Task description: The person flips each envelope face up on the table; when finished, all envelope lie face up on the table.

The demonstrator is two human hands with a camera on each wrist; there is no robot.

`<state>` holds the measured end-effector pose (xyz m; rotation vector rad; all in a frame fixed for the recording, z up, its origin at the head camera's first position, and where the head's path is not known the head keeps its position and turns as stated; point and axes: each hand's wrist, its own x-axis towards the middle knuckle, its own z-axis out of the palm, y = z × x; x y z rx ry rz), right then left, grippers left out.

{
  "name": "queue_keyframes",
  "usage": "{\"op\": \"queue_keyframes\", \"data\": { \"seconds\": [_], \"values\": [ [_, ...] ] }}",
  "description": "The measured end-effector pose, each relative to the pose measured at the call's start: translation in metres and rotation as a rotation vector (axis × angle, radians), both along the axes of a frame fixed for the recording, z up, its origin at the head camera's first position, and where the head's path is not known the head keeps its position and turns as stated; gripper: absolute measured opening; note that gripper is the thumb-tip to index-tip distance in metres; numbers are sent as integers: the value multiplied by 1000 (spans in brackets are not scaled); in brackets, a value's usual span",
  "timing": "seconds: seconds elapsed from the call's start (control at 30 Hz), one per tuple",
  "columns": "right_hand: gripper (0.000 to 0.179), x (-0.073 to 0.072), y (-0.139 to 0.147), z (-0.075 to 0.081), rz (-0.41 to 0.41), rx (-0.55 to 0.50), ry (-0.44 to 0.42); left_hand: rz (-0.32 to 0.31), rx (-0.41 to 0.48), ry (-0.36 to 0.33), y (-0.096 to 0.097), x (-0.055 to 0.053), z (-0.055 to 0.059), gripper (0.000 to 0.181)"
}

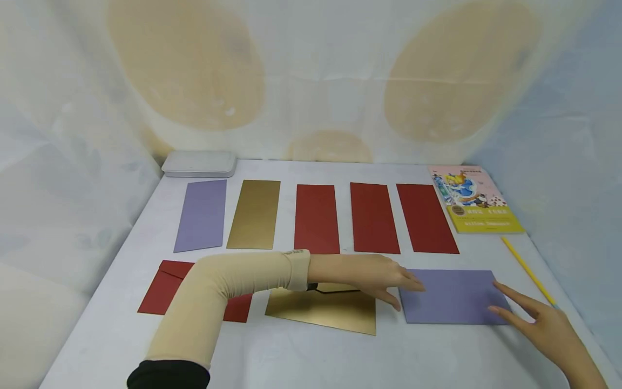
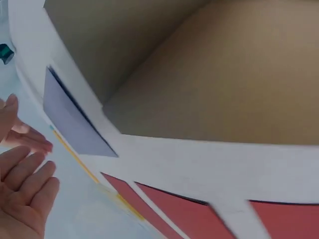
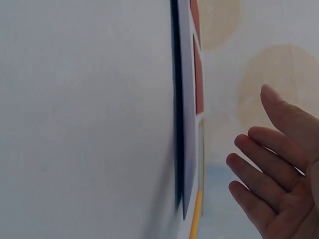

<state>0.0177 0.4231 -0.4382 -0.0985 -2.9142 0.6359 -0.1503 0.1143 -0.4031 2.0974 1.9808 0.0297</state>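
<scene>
A purple envelope [image 1: 452, 297] lies flat on the white table at the front right. My left hand [image 1: 386, 276] reaches across from the left, its fingertips over the envelope's left end. Beside the right end is my right hand [image 1: 546, 324], thumb and index finger spread near that edge. In the right wrist view the fingers of the right hand [image 3: 279, 169] look relaxed, with nothing in them. The left wrist view shows the left hand [image 2: 25, 194] with loosely extended fingers. A gold envelope [image 1: 330, 313] lies under my left forearm, which partly hides it.
Along the back lie another purple envelope [image 1: 201, 216], a gold one [image 1: 255, 214] and three red ones [image 1: 316, 219]. The left sleeve partly covers a red envelope [image 1: 162, 292]. A white case [image 1: 199, 163], a book [image 1: 478, 200] and a yellow pencil [image 1: 527, 267] sit near the edges.
</scene>
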Motion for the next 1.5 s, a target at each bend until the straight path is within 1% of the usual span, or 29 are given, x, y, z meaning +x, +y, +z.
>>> {"op": "queue_keyframes", "data": {
  "seconds": [0.07, 0.13, 0.2, 0.33, 0.43, 0.6, 0.7, 0.8, 0.9, 1.0, 1.13, 1.27, 1.37, 1.43, 1.5],
  "values": [
    [60, -2, 7, 0, -17, 33, -48, -12, -33, 4, 11, 0, -1, 64],
    [62, -4, 14, 1, -27, 40, -106, -27, -57, 7, 20, 0, -3, 64],
    [64, -6, 21, 2, -34, 60, -138, -42, -68, 1, 27, -1, -6, 64],
    [63, -12, 30, 4, -34, 92, -192, -43, -88, -16, 34, -1, -14, 69],
    [66, -19, 33, 4, -24, 103, -248, -31, -95, -20, 37, 0, -19, 73],
    [68, -25, 33, 2, 15, 62, -324, 15, -111, -8, 38, 0, -27, 82],
    [69, -27, 31, 1, 33, 42, -373, 43, -108, 17, 40, 0, -31, 84],
    [71, -28, 29, -2, 38, 48, -390, 69, -99, 78, 42, -1, -34, 87],
    [72, -28, 28, -4, 43, 46, -384, 96, -114, 133, 43, -1, -35, 89],
    [70, -25, 26, -6, 50, 53, -364, 100, -138, 166, 42, 0, -36, 90],
    [67, -20, 23, -7, 76, 63, -331, 86, -135, 186, 38, 3, -36, 86],
    [61, -16, 21, -5, 97, 55, -310, 58, -90, 214, 32, 3, -35, 77],
    [54, -13, 20, -3, 108, 42, -264, 44, -50, 202, 27, 2, -34, 71],
    [49, -9, 21, -3, 111, 26, -213, 48, -34, 167, 23, 2, -34, 70],
    [47, -5, 20, -2, 84, 14, -188, 53, -18, 129, 20, 2, -35, 68]
  ]
}}
